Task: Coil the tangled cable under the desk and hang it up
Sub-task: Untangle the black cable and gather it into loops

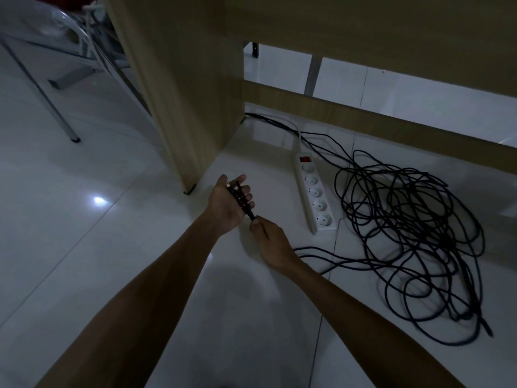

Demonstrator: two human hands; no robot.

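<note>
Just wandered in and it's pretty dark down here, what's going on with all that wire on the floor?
A person is starting to tidy a tangled black cable lying on the tiled floor under a wooden desk. Their left hand holds the cable's end across the palm, and the right hand pinches it just below. A white power strip lies beside the tangle.

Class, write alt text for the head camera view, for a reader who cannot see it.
A person's left hand holds the plug end of a thin black cable across its palm while the right hand pinches the cable just below. The rest lies tangled on the white tiled floor, beside a white five-socket power strip under a light wooden desk.
</note>
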